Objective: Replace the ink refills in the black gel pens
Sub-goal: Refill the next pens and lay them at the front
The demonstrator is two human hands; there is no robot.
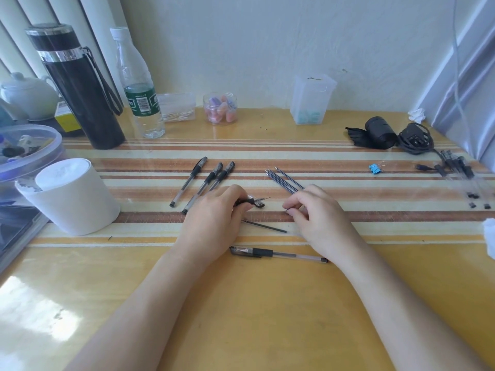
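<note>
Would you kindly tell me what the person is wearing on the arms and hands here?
Nothing that shows: the left hand and right hand are ungloved, with no ring visible. The left forearm and right forearm are bare down to the picture's lower edge, with no sleeve, watch or bracelet in view.

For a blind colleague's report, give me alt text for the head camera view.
The left hand pinches a black pen grip section while the right hand pinches a small dark part, over a striped mat. Three gel pens, a bundle of refills, one loose refill and a capped pen lie nearby.
</note>
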